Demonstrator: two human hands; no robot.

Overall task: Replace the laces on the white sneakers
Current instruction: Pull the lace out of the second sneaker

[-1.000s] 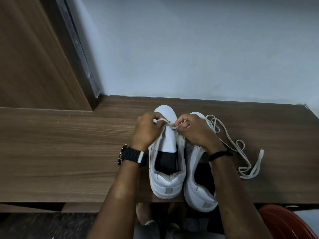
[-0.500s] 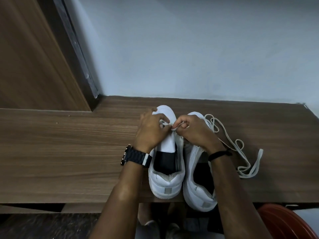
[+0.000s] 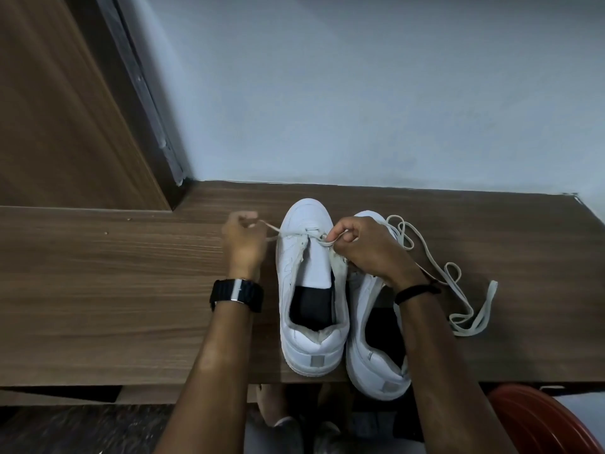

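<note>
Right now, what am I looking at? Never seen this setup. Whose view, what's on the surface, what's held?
There is no machine here: a person wears a wide-angle camera on the head, looking down at both bare hands. Two white sneakers stand side by side on a wooden bench: the left sneaker and the right sneaker. The left hand and right hand each pinch an end of a lace threaded across the left sneaker's front eyelets. A loose lace lies to the right.

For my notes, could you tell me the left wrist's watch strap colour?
Black watch strap, head view.
</note>
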